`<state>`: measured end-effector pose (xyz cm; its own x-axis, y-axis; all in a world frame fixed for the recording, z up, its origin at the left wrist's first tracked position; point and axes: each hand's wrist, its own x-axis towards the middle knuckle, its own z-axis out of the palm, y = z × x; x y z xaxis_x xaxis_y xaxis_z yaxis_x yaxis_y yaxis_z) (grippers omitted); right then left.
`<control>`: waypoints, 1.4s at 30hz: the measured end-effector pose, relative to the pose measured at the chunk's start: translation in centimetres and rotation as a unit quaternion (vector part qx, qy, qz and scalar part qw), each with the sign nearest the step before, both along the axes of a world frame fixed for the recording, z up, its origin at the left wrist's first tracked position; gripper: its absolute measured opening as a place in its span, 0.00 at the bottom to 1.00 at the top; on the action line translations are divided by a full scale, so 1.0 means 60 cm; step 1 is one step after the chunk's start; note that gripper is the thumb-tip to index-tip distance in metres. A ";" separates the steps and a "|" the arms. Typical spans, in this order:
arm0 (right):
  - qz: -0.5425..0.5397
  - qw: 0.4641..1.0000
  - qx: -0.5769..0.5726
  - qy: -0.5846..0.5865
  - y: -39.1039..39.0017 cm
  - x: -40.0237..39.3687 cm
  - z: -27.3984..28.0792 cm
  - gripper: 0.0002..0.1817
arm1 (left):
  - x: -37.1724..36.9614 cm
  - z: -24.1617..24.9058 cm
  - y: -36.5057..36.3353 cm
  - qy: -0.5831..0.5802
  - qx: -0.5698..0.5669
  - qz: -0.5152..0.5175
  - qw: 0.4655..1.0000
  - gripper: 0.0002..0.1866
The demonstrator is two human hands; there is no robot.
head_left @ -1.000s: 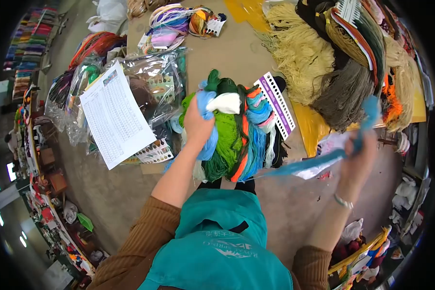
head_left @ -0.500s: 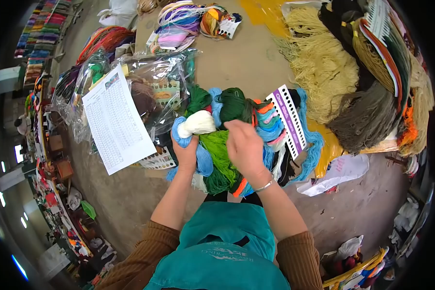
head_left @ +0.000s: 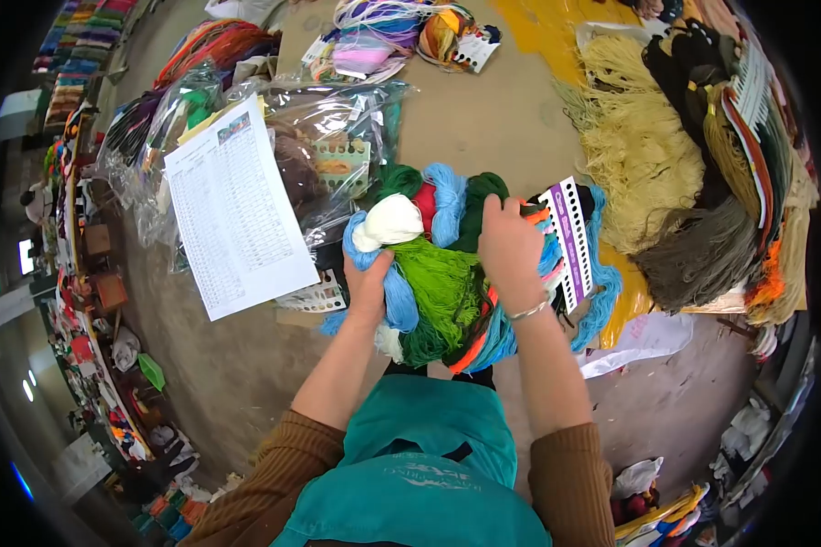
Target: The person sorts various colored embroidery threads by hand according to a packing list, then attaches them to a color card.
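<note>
My left hand is closed around the left side of a bundle of thread skeins, its thumb on a light blue skein. A white skein lies just above that hand, beside a bright green skein. My right hand has bent fingers closed on a dark green skein at the top of the bundle; the fingertips are partly hidden. Close to its right are a purple-and-white punched thread card and orange and blue strands. A red skein shows between the white and blue ones.
A printed sheet lies on clear plastic bags at the left. Cream thread and grey-brown hanks are piled at the right. Purple-blue skeins sit at the back of the brown tabletop.
My right hand has moved up and right, and the dark green skein has shifted right with it. More red and light blue thread now shows. The camera view has shifted slightly.
</note>
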<state>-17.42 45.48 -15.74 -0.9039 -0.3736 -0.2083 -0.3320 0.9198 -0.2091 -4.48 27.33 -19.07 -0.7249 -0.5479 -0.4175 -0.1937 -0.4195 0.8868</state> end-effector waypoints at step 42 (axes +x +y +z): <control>-0.068 0.912 -0.383 -0.130 0.157 0.316 0.181 0.30 | -0.026 0.037 0.065 -0.103 -0.437 -0.012 0.894 0.38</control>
<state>1.51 54.91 -4.88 -0.9102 -0.3871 -0.1471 -0.0727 0.4992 -0.8634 -6.05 31.22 -16.83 -0.6973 -0.7158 0.0362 -0.3905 0.4217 0.8183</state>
